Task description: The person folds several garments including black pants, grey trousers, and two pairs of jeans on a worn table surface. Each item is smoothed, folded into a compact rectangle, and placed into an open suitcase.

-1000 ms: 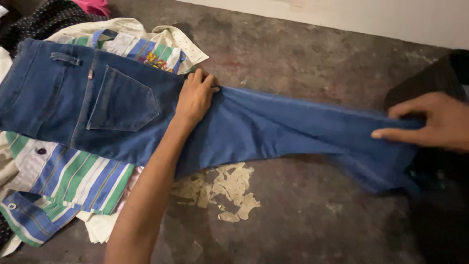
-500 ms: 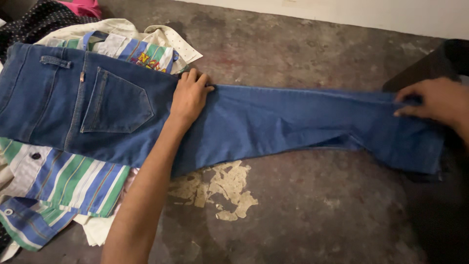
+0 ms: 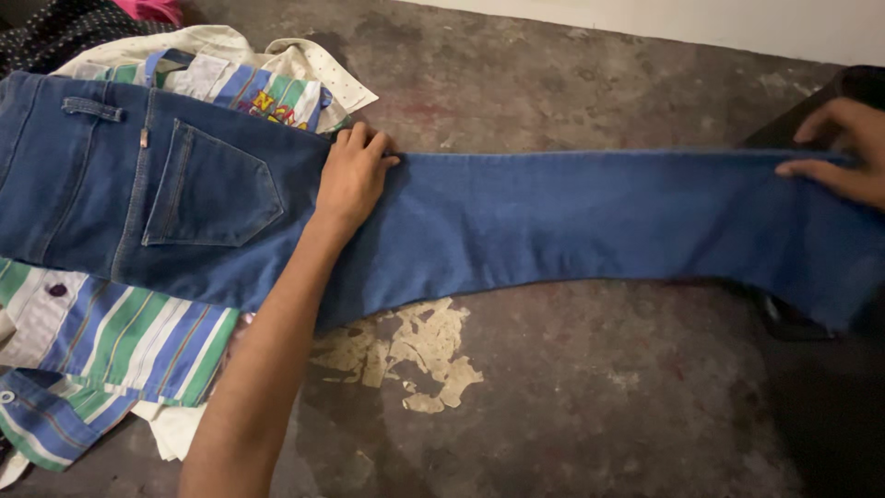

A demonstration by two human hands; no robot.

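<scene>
A pair of blue jeans [image 3: 572, 217] lies stretched flat across the grey floor, waist and back pocket [image 3: 207, 189] at the left, leg running to the right. My left hand [image 3: 353, 175] presses down on the jeans at the top of the leg, its fingers curled over the upper edge. At the far right, my right hand [image 3: 841, 148] holds the upper edge of the leg near the hem, pulling the cloth taut. The hem end hangs over a dark object there.
A striped blue, green and white shirt [image 3: 120, 337] lies under the jeans at the left, with cream cloth [image 3: 304, 60] and dark dotted cloth [image 3: 55, 32] behind. A dark object [image 3: 811, 323] stands at the right. A pale wall base [image 3: 691, 23] runs along the back. The floor has a flaked patch [image 3: 415, 355].
My right hand has drawn the leg end further right and up, so the leg now lies straight and smooth. My left hand has stayed pressed in place.
</scene>
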